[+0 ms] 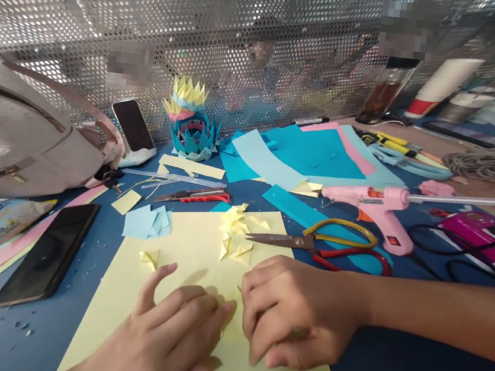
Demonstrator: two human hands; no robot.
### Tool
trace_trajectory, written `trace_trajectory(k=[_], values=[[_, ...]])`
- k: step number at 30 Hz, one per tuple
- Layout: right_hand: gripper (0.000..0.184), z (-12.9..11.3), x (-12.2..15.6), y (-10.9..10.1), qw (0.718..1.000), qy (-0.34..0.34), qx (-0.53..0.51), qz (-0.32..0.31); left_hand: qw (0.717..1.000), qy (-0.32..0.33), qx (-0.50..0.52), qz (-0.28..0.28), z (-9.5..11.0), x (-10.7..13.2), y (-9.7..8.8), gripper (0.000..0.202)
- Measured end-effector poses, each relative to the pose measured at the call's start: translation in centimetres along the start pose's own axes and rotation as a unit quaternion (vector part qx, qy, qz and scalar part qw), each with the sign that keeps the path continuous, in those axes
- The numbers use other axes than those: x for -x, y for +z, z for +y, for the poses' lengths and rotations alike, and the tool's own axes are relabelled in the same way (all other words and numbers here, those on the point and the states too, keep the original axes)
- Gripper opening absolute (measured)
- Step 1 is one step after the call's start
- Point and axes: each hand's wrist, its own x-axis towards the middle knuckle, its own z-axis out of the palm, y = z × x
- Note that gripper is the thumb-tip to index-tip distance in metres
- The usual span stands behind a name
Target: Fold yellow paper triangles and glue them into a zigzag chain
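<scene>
My left hand [168, 334] and my right hand [295, 313] rest side by side on a large yellow paper sheet [187, 244] at the front of the blue table. Fingertips of both press together on a small yellow paper piece, mostly hidden under them. My right hand's fingers are curled down; my left thumb sticks up. Beyond the hands lie several small folded yellow paper pieces [237, 235] on the sheet. Scissors [321, 244] with red and yellow handles lie just behind my right hand.
A pink glue gun [383, 210] lies right of the scissors. Blue and pink paper sheets [318, 155] spread behind. A paper flower model [190, 122] stands by the perforated metal wall. A black phone [47, 252], a bag [25, 130], a red cutter [197, 194] are left.
</scene>
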Motion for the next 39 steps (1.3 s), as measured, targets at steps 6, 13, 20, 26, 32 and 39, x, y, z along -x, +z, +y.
trace_trajectory(k=[6, 13, 20, 26, 32, 39], values=[[0.023, 0.1, 0.2, 0.2, 1.0, 0.005, -0.005, -0.006, 0.999, 0.007, -0.009, 0.039, 0.5, 0.2, 0.1, 0.02], [0.026, 0.2, 0.1, 0.0, 0.997, 0.034, -0.024, 0.067, 0.998, 0.054, 0.005, 0.025, -0.3, 0.2, 1.1, 0.026], [0.028, 0.1, 0.4, 0.7, 0.958, 0.209, 0.165, 0.109, 0.998, 0.058, 0.009, -0.014, -0.2, 0.3, 0.5, 0.027], [0.013, 0.2, 0.2, 0.8, 0.966, 0.181, 0.166, 0.086, 0.998, 0.062, 0.012, -0.021, 0.2, 0.0, 0.4, 0.03], [0.015, 0.0, 0.4, 0.8, 0.962, 0.151, 0.209, 0.085, 0.997, 0.076, -0.003, -0.003, -0.2, 0.6, 1.6, 0.038], [0.026, -0.4, 0.6, 0.5, 0.946, 0.076, 0.312, 0.049, 0.997, 0.072, -0.02, -0.014, -0.4, 0.9, 1.9, 0.038]])
